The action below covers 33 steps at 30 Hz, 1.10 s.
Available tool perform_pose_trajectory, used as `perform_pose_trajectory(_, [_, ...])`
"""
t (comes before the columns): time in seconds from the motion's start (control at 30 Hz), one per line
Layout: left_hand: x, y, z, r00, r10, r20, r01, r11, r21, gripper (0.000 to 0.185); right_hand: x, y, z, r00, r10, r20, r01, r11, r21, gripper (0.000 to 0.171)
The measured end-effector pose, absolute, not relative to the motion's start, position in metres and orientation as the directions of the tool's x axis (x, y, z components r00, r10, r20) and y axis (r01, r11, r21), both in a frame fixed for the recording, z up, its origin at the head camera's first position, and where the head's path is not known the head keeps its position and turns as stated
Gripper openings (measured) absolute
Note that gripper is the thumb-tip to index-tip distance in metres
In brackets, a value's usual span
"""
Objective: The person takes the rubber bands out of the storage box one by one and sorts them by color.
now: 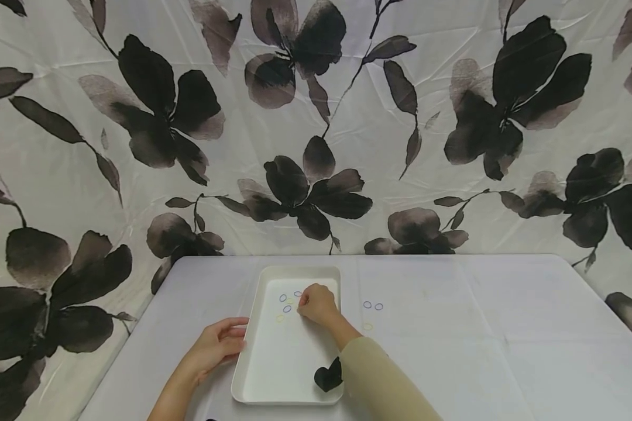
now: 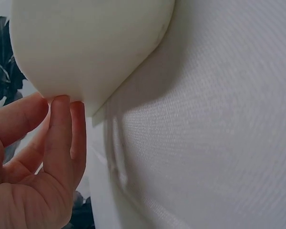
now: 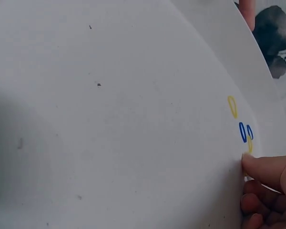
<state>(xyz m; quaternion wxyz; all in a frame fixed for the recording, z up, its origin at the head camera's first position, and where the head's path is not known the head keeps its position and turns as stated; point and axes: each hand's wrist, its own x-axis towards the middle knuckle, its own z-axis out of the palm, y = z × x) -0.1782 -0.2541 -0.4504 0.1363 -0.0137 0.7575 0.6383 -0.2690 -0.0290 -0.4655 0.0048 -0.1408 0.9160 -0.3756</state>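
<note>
While the right hand [image 1: 317, 304] sits inside the shallow white rectangular plastic tray [image 1: 274, 374], its fingers are curled in and the tips are pressed down on the tray floor right beside a little cluster of small thin rubber bands [image 1: 287, 302], some blue and some yellow. Whether it's actually pinching one of them I can't tell, the wrist view only shows a thumb tip [image 3: 267, 169] touching down just next to a yellow band [image 3: 232, 106] and two blue bands [image 3: 245, 132]. A beige sleeve [image 1: 379, 380] covers that forearm, and there's a dark strap thing under the wrist.

Left hand [image 1: 218, 345] is outside the tray, fingers fairly straight and relaxed, with the fingertips [image 2: 62, 102] touching the tray's outer left wall near the rim. Not wrapped round it, more like just resting against it.

Off to the right of the right hand, outside the tray, two more blue bands [image 1: 373, 305] lie side by side on the pale grey cloth-covered worktop [image 1: 479, 327], and a faint yellow band [image 1: 367, 326] lies a bit nearer the person, close to the sleeve.

Beyond both hands hangs a white cloth backdrop printed with big dark flowers [image 1: 305, 193].
</note>
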Motion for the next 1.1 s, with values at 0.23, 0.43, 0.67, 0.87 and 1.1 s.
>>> perform_pose_trajectory(0.23, [-0.179, -0.252, -0.450, -0.963, 0.150, -0.225, -0.198, 0.176, 0.964, 0.055, -0.265, -0.024, -0.462, -0.952, -0.293, 0.090, -0.273, 0.679, -0.682, 0.018])
perform_pose_trajectory(0.43, [-0.181, -0.254, -0.451, -0.958, 0.179, -0.225, -0.202, 0.137, 0.970, 0.058, -0.265, -0.015, -0.456, -0.936, -0.351, 0.037, -0.276, 0.662, -0.697, 0.018])
perform_pose_trajectory(0.67, [-0.181, -0.256, -0.452, -0.958, 0.180, -0.224, -0.201, 0.138, 0.970, 0.057, -0.266, -0.012, -0.446, -0.923, -0.383, -0.024, -0.249, 0.646, -0.722, 0.018])
perform_pose_trajectory(0.87, [-0.181, -0.257, -0.453, -0.958, 0.175, -0.228, -0.204, 0.142, 0.969, 0.057, -0.264, -0.015, -0.440, -0.909, -0.414, -0.055, -0.217, 0.582, -0.784, 0.016])
perform_pose_trajectory(1.1, [-0.181, -0.257, -0.453, -0.959, 0.173, -0.224, -0.202, 0.138, 0.970, 0.057, -0.264, -0.011, -0.436, -0.910, -0.403, -0.092, -0.132, 0.493, -0.860, 0.013])
